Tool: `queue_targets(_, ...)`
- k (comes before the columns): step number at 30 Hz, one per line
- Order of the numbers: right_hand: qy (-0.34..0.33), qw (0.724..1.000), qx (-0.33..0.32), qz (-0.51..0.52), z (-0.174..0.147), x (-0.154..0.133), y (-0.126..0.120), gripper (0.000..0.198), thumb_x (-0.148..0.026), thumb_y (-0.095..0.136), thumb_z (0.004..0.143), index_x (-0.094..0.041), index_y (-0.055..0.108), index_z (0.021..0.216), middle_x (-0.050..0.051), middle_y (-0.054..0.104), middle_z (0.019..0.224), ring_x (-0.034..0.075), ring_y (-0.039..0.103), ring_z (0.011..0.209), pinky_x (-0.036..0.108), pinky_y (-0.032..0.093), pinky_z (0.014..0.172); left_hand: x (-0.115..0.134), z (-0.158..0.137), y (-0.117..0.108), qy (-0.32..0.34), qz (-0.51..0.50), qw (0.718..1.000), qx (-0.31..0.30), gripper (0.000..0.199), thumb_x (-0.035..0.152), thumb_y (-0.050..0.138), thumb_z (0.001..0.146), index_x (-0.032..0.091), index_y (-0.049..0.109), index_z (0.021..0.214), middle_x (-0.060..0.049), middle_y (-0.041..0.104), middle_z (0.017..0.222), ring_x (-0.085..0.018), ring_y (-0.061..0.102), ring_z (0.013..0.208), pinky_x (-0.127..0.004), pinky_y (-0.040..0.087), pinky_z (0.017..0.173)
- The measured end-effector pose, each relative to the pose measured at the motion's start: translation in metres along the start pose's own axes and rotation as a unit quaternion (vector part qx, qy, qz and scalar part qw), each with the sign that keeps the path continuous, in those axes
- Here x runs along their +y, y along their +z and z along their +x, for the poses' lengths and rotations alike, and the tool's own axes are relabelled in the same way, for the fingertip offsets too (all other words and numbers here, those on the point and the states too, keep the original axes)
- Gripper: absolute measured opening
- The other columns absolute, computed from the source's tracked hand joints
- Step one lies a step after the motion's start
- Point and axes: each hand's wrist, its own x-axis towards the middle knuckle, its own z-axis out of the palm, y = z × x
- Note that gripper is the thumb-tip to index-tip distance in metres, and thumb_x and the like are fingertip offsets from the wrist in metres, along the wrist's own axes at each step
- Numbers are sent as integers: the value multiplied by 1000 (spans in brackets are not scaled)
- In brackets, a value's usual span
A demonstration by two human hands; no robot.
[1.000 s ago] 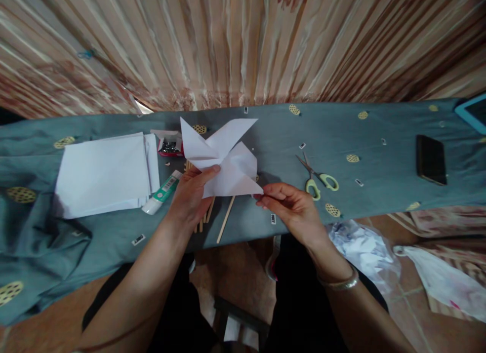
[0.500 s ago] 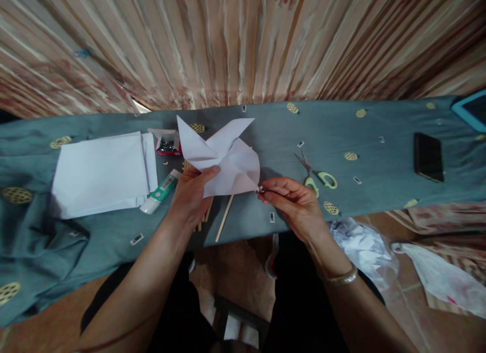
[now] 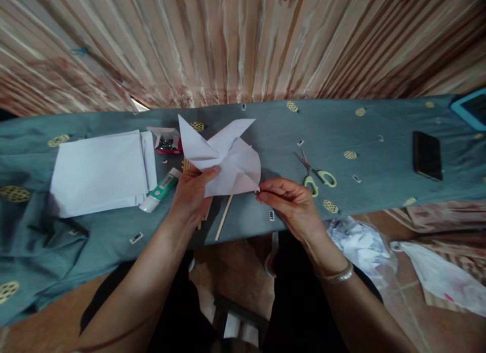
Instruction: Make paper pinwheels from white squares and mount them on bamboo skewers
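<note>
A white paper pinwheel (image 3: pixel 239 165) with folded blades is gripped at its middle-left by my left hand (image 3: pixel 192 193), the thumb lying on top of the paper. My right hand (image 3: pixel 292 203) is closed in a pinch right at the pinwheel's lower right corner. The fingers mostly hide the small shiny metal piece they hold. Beneath the pinwheel a thin wooden stick (image 3: pixel 224 219) and several more sticks (image 3: pixel 205 219) lie on the cloth, partly covered. A small red and white box (image 3: pixel 167 143) of metal bits stands open behind my left hand.
A stack of white paper (image 3: pixel 98 173) and a green and white glue tube (image 3: pixel 161 191) lie to the left. Green-handled scissors (image 3: pixel 315 175) and a black phone (image 3: pixel 428 155) are on the right. Plastic bags (image 3: pixel 360 246) sit on the floor beyond the table's near edge.
My right hand has shifted slightly left, its fingertips now at the pinwheel's corner. The shiny piece that showed between them is now mostly hidden. My left hand keeps its hold.
</note>
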Motion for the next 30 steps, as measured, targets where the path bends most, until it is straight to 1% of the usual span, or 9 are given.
queue_targets(4, -19, 1000, 3, -16, -1, 0, 1, 19, -31, 86, 59, -25, 75, 74, -1, 75, 76, 14, 68, 70, 30, 58, 72, -1, 0, 1, 4, 1, 1000, -1, 18, 18, 81, 58, 23, 72, 72, 1, 75, 74, -24, 71, 89, -35, 57, 81)
queue_targets(9, -37, 998, 18, -56, -2, 1, 0, 13, -27, 83, 62, -25, 76, 73, -2, 74, 73, 13, 66, 67, 28, 56, 67, -1, 1, 3, 28, -11, 1000, 7, 20, 12, 79, 57, 21, 73, 74, 0, 75, 74, -23, 72, 86, -35, 57, 80)
queue_targets(14, -42, 996, 18, -73, 0, 2, -2, 13, -29, 83, 62, -25, 76, 73, -2, 74, 72, 13, 66, 65, 29, 57, 66, -3, 1, 3, 49, 1, 999, 13, 17, 11, 78, 58, 21, 73, 71, -1, 75, 72, -25, 71, 85, -35, 57, 77)
queue_targets(18, -64, 992, 9, -106, -1, 1, -2, 11, -32, 78, 68, -25, 76, 76, -1, 75, 73, 14, 66, 66, 29, 56, 65, -5, 1, 2, 73, 10, 997, 16, 16, 13, 78, 58, 20, 74, 72, -1, 75, 74, -22, 71, 81, -33, 55, 76)
queue_targets(21, -72, 988, 13, -135, -2, 1, -2, 7, -30, 75, 72, -25, 77, 76, 0, 75, 73, 14, 66, 67, 28, 54, 64, -6, 0, 1, 98, 23, 995, 14, 17, 14, 78, 59, 22, 75, 74, 1, 75, 74, -19, 70, 77, -30, 55, 75)
queue_targets(25, -76, 986, 19, -147, -2, 3, -1, 4, -27, 75, 72, -24, 76, 74, -1, 74, 71, 13, 64, 65, 26, 52, 62, -7, 0, 0, 114, 39, 993, 6, 17, 15, 77, 62, 23, 76, 76, 2, 76, 78, -16, 68, 75, -28, 54, 76)
queue_targets(30, -72, 984, 18, -162, -2, 3, -1, 3, -26, 76, 70, -24, 76, 73, -1, 73, 71, 13, 63, 63, 27, 52, 62, -9, 0, 0, 127, 23, 992, -1, 17, 14, 77, 61, 22, 76, 76, 2, 76, 75, -15, 68, 72, -28, 54, 74)
